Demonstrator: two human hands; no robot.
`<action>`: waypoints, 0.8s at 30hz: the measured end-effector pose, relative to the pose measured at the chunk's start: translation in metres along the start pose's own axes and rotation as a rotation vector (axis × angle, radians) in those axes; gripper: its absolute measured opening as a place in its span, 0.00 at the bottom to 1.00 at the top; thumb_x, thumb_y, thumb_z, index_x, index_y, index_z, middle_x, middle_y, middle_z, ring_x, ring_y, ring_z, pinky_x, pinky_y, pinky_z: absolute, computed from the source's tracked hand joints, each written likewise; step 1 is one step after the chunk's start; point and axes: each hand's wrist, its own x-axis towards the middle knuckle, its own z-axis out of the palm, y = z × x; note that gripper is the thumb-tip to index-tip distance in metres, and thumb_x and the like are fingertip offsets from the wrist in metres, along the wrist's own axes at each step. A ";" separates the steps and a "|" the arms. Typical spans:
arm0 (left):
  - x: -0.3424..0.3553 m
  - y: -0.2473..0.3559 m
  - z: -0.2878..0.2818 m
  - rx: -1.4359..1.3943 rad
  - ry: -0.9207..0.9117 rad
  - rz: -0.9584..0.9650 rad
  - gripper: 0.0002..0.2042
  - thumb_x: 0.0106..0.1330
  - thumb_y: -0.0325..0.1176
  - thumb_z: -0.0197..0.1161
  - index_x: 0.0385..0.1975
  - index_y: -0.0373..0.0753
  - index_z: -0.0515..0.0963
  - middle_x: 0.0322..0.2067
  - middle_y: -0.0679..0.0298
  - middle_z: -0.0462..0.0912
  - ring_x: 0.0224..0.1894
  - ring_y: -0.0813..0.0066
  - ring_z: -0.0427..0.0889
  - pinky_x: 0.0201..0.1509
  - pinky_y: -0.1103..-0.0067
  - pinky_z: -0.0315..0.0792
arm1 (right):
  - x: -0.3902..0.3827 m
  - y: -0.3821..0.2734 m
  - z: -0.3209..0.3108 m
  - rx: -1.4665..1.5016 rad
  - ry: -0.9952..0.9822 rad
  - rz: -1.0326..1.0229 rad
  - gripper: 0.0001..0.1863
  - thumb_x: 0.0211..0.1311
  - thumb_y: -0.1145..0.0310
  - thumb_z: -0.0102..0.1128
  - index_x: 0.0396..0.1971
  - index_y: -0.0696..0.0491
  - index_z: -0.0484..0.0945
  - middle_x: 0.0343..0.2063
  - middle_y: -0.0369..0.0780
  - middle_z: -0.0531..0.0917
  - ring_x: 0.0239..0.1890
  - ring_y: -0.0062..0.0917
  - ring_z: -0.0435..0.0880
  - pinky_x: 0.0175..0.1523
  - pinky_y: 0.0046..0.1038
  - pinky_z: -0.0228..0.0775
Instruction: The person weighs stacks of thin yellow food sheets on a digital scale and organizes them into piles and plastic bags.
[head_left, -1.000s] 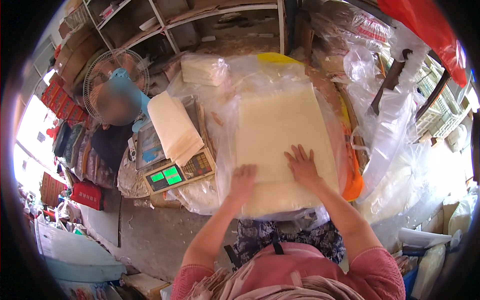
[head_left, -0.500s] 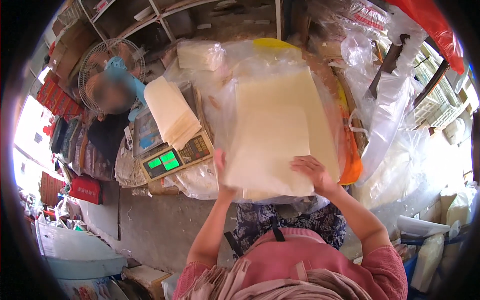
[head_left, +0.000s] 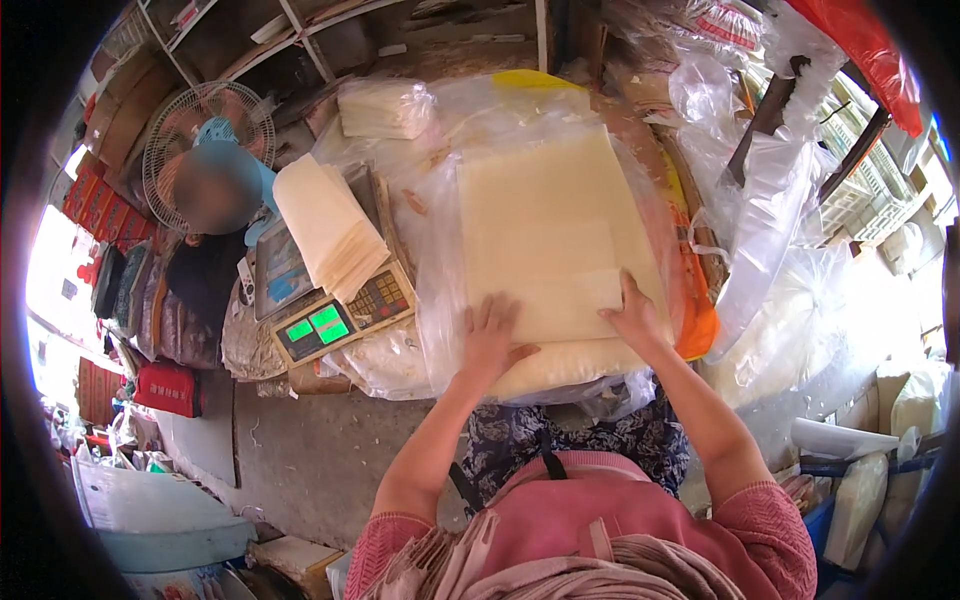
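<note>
Cream sheets (head_left: 540, 200) on clear plastic (head_left: 435, 320)

We have the cream sheets lying flat in a stack at the centre of the frame. Our left hand (head_left: 488, 338), slightly blurred, is over the stack's lower left, fingers spread and thumb outstretched, released rather than clenched. Our right hand (head_left: 637, 318) is at the lower right of the stack, forefinger and thumb apart; we cannot tell whether its other fingers grip a sheet. Left of centre, we see folded pale sheets (head_left: 325, 220) resting on a scale (head_left: 368, 300) with green displays (head_left: 328, 323), and a fan (head_left: 213, 130) stands in the upper left.
</note>
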 end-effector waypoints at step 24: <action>0.063 -0.010 0.033 -0.006 0.041 -0.135 0.24 0.64 0.40 0.54 0.59 0.39 0.65 0.65 0.58 0.56 0.68 0.58 0.52 0.66 0.53 0.48 | 0.029 -0.018 0.001 -0.635 0.317 -0.433 0.31 0.61 0.48 0.48 0.59 0.51 0.64 0.58 0.44 0.67 0.59 0.40 0.67 0.59 0.43 0.59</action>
